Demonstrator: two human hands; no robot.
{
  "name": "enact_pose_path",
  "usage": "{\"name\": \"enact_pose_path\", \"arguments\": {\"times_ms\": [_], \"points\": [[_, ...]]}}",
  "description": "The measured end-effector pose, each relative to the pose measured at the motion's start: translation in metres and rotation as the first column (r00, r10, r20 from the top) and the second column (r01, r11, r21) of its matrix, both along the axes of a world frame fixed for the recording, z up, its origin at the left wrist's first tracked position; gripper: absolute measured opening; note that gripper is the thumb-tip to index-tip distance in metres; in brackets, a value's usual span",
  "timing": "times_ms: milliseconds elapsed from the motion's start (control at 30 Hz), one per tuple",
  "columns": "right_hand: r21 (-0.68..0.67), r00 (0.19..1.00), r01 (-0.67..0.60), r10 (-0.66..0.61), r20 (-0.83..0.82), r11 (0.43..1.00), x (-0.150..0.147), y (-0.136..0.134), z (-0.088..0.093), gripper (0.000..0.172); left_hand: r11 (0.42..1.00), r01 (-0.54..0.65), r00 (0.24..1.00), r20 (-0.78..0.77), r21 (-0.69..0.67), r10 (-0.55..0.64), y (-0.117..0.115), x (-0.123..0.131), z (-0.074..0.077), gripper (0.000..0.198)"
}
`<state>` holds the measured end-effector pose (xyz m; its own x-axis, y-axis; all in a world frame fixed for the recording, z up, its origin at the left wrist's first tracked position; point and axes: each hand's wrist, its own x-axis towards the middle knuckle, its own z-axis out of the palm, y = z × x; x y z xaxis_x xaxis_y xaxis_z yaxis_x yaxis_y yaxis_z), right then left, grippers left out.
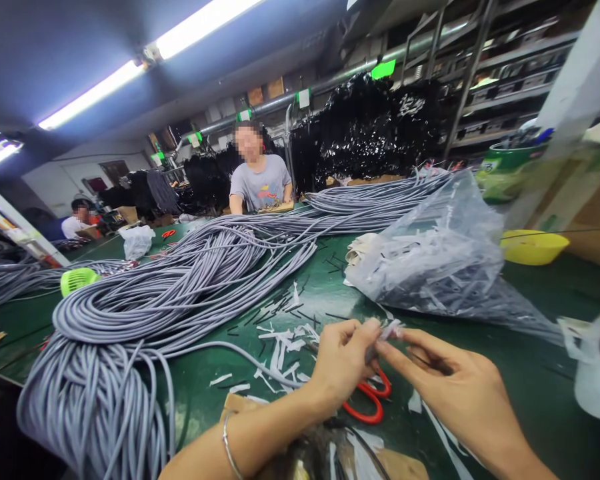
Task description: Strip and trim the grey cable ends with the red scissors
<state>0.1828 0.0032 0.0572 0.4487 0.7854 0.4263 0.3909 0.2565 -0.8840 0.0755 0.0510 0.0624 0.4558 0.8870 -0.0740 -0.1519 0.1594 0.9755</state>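
My left hand is closed around the end of a grey cable that runs in from the big bundle of grey cables on the left. At the cable's tip, the fingers of my right hand pinch a small pale piece, blurred and partly covered. Something thin and dark shows inside my right palm, too hidden to name. Just below both hands lie scissors with red handles. White scraps and short black pieces are scattered on the green table beside my left hand.
A clear plastic bag of white strips stands beyond my right hand, near a yellow bowl and a green bucket. Across the table a co-worker faces me. A light-green plastic object sits by the cables.
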Motion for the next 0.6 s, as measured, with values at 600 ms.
{"name": "enact_pose_path", "arguments": {"times_ms": [600], "points": [[-0.069, 0.915, -0.195, 0.155, -0.374, 0.978, 0.015, 0.005, -0.001, 0.035, 0.961, 0.271, 0.962, -0.002, 0.046, -0.272, 0.001, -0.011, -0.001, 0.064]]}}
